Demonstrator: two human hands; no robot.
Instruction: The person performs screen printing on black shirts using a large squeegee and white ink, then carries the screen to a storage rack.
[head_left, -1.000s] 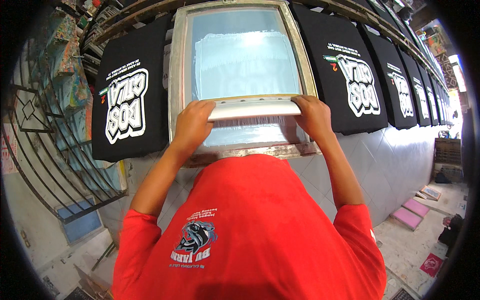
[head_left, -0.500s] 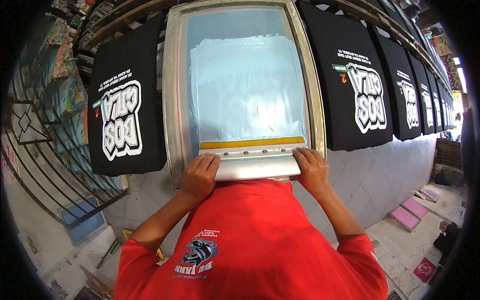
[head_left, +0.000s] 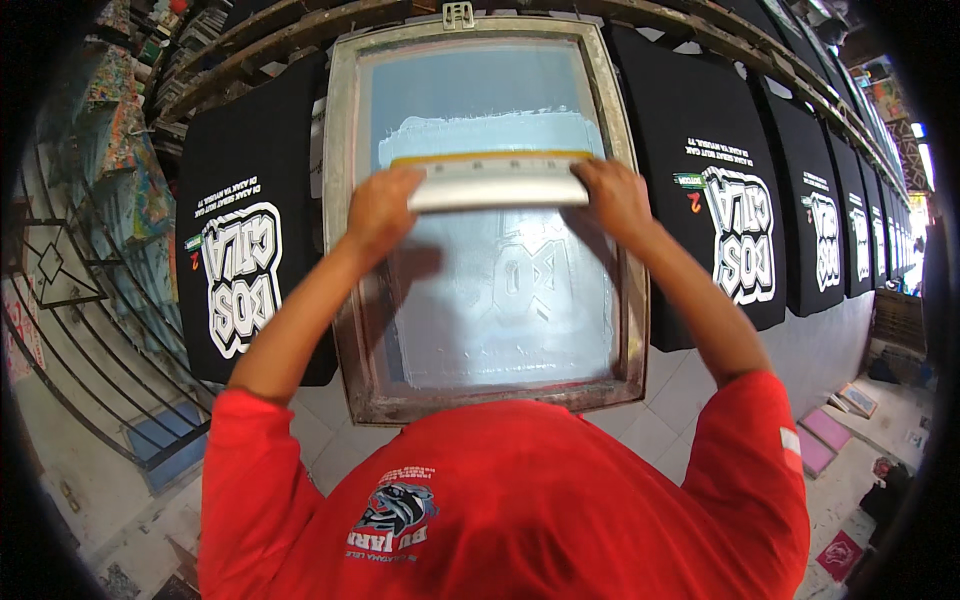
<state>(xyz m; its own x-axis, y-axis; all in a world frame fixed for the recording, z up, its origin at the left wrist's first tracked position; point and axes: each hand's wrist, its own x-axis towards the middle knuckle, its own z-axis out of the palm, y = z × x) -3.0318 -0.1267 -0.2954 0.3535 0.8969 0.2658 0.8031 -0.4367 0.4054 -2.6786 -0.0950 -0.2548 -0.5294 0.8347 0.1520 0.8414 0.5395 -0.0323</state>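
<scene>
A wide squeegee [head_left: 500, 188] with a silvery holder and a yellow blade edge lies across the upper part of a screen-printing frame [head_left: 632, 340]. My left hand [head_left: 385, 208] grips its left end, and my right hand [head_left: 614, 196] is closed round its right end. Both arms reach forward over the frame. Pale ink [head_left: 500, 128] shows on the mesh beyond the blade. On my side of the squeegee the mesh [head_left: 440, 320] looks smooth and wet, and a lettered design is visible through it. The fingertips are partly hidden behind the squeegee.
A black printed T-shirt [head_left: 300, 150] lies on a board left of the frame. More black shirts [head_left: 665, 130] stretch away in a row to the right. A metal hinge clamp [head_left: 458, 15] sits at the frame's far edge. Curved metal bars [head_left: 100, 365] stand at the lower left.
Both hands have moved away from my body with the squeegee, from the frame's near end to its upper part. The lettered design has come into sight on the near mesh.
</scene>
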